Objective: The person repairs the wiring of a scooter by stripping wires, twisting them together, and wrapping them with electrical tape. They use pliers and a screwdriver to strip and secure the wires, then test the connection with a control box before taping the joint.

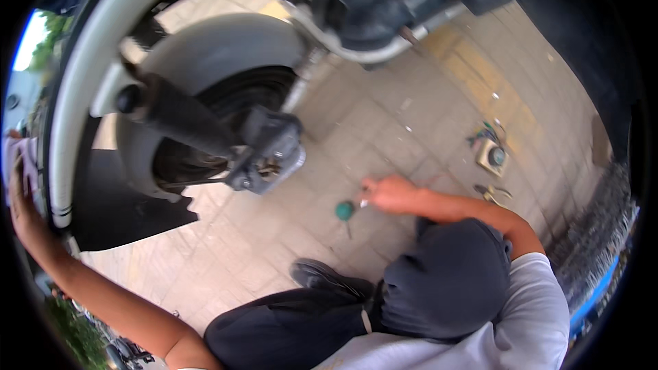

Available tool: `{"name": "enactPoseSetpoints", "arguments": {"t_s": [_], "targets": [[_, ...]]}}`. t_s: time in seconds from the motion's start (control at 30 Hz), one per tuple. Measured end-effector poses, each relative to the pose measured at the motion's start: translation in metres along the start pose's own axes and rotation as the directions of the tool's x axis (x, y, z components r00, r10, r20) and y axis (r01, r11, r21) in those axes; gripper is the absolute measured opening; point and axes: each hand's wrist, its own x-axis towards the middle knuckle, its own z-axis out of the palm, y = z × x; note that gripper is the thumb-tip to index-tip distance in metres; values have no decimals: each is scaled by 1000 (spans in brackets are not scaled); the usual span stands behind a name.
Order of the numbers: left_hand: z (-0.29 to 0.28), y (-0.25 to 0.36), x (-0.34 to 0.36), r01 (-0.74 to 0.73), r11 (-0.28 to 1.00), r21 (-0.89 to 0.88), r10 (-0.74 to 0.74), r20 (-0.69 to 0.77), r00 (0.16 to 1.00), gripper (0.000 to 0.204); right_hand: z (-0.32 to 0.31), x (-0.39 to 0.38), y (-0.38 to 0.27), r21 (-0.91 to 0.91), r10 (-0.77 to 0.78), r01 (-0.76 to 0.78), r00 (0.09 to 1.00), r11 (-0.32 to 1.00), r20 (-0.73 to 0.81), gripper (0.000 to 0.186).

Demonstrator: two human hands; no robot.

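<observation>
My right hand (389,194) is above the paving with its fingers curled. It is slightly blurred, and a small white thing (364,203) shows at the fingertips. Just left of it lies a green, round-handled tool (345,210) with a thin dark shaft, like a stubby screwdriver. At the far left, my left hand (23,181) reaches up with its fingers stretched out beside the vehicle's outer edge. A pinkish cloth (30,157) touches those fingers. In front of me are a wheel (226,38), a dark shock absorber (185,113) and a metal bracket (281,154).
A beige boxy part with a round dark centre and coloured wires (491,157) lies on the paving to the right. Nearby are pliers with yellowish handles (493,195). A black mud flap (130,199) hangs beneath the white frame tube (65,130). My bent knee (445,281) is below my right forearm.
</observation>
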Motion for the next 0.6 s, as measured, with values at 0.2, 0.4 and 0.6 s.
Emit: {"name": "enactPoseSetpoints", "arguments": {"t_s": [0.2,0.4,0.6], "targets": [[-1,16,-3,363,738,-569,-388,81,918,35,44,74,-31,-74,-247,268,944,960,217,15],[-3,49,7,331,744,-580,-339,100,935,31,-8,-40,25,-183,216,-156,899,971,381,24],[-10,49,-2,125,852,-508,-51,158,986,31,-74,-142,49,-279,599,-534,753,798,273,24]]}}
